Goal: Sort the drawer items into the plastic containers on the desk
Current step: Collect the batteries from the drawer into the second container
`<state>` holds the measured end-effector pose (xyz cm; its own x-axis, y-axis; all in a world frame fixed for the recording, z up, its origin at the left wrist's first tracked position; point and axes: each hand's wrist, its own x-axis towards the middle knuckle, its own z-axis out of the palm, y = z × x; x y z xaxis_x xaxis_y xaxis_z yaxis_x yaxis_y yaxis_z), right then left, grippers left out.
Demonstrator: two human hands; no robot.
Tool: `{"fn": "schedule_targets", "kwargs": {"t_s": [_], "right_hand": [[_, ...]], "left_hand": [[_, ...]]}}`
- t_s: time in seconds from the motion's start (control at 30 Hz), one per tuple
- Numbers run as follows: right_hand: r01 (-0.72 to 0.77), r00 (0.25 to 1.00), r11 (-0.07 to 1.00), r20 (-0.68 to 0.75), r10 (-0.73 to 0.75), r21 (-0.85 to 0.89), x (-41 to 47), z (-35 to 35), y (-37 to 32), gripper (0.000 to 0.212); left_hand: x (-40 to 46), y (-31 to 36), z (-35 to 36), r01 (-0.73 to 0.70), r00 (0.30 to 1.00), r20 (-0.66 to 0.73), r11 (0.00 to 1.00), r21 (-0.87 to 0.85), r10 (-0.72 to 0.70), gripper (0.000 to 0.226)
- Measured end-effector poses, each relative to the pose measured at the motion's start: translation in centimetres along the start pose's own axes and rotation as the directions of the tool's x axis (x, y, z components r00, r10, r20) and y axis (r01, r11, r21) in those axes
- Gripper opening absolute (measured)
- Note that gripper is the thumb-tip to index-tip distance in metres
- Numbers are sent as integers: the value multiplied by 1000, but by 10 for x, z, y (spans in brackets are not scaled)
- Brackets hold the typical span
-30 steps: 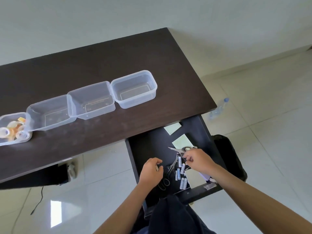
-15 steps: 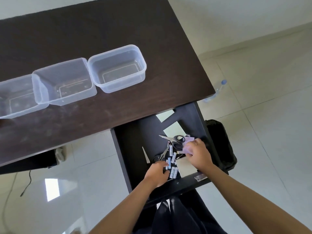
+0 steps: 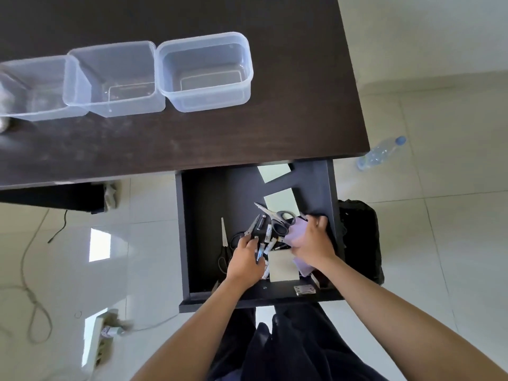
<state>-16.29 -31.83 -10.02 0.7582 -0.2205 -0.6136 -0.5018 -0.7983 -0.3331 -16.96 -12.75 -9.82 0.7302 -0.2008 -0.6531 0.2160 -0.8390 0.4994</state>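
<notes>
The dark drawer (image 3: pixel 203 215) stands pulled out below the desk edge. In it lie grey scissors with black handles (image 3: pixel 277 218), a second pair of scissors (image 3: pixel 224 240) at the left, several small batteries (image 3: pixel 267 237), a cream note pad (image 3: pixel 283 266), a purple note pad (image 3: pixel 298 232) and green notes (image 3: pixel 280 200). My left hand (image 3: pixel 244 261) curls over the batteries, gripping some. My right hand (image 3: pixel 312 243) closes on the purple pad by the drawer's right wall. Three clear plastic containers (image 3: pixel 204 71) (image 3: pixel 115 78) (image 3: pixel 35 88) stand in a row on the desk.
The dark desk top (image 3: pixel 247 138) overhangs the drawer's back. A black bag (image 3: pixel 360 237) sits against the drawer's right side. A water bottle (image 3: pixel 380 152) lies on the tiled floor at the right; cables and a power strip (image 3: pixel 101 345) lie at the left.
My left hand has slid right onto the batteries. My right hand has moved from the scissors to the purple pad at the drawer's right. The view has dropped closer to the drawer.
</notes>
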Motion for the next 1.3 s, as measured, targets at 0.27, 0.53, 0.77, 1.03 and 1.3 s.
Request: {"fn": "schedule_targets", "kwargs": {"t_s": [0.27, 0.53, 0.77, 1.03, 1.3], "right_hand": [[34, 999, 993, -21, -32, 114, 0, 1, -3, 54], [28, 1000, 943, -5, -28, 332, 2, -20, -21, 48], [89, 996, 869, -47, -75, 487, 9, -30, -73, 50], [146, 988, 830, -38, -149, 539, -7, -9, -93, 53], [222, 945, 819, 91, -315, 529, 8, -2, -102, 70]], "left_hand": [[-5, -3, 3, 59, 996, -70, 998, -14, -60, 54], [-16, -13, 10, 141, 981, -117, 985, -97, -152, 43], [-14, -20, 13, 141, 988, -44, 986, -83, -145, 37], [-10, -24, 11, 160, 986, -36, 982, -104, -164, 37], [-12, -24, 10, 163, 986, -26, 982, -99, -167, 36]]}}
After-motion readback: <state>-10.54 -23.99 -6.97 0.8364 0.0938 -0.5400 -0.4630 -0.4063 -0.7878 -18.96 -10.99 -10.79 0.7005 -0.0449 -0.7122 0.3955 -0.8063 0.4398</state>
